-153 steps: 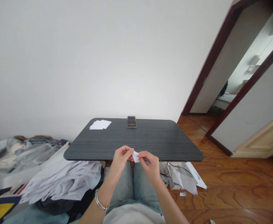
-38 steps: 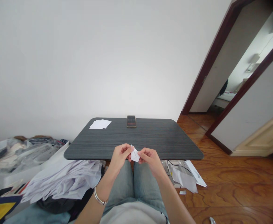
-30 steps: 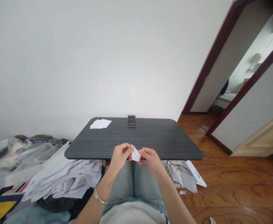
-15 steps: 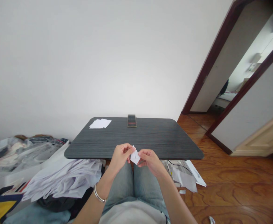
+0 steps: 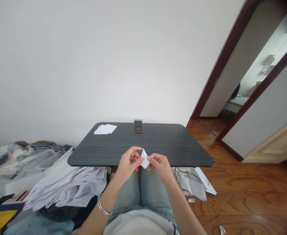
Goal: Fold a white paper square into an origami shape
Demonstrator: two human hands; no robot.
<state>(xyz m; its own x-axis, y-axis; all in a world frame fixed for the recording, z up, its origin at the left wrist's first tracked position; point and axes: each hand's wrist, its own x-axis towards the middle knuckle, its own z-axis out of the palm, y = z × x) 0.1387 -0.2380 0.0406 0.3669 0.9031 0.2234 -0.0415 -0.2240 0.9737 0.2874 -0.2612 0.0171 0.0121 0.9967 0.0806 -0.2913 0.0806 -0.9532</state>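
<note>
A small folded piece of white paper [image 5: 144, 159], kite-shaped with its point upward, is held between my hands over the table's front edge. My left hand [image 5: 130, 160] pinches its left side, thumb on the front face and index finger up by the top point. On the right side, my right hand [image 5: 158, 162] pinches it between thumb and fingers. A crease runs down the paper's front. Several flat white paper sheets [image 5: 105, 129] lie overlapped on the dark table [image 5: 163, 140] at its far left corner.
A small dark device with a screen [image 5: 138, 126] stands at the table's back edge against the white wall. Clothes and plastic bags [image 5: 35, 163] are heaped on the left. Papers and a cable [image 5: 193, 186] lie below the table's right side, by the wooden floor [image 5: 238, 192].
Both hands have lifted the folded paper slightly. It now sits more upright, its point up, and my left index finger has moved to the top point.
</note>
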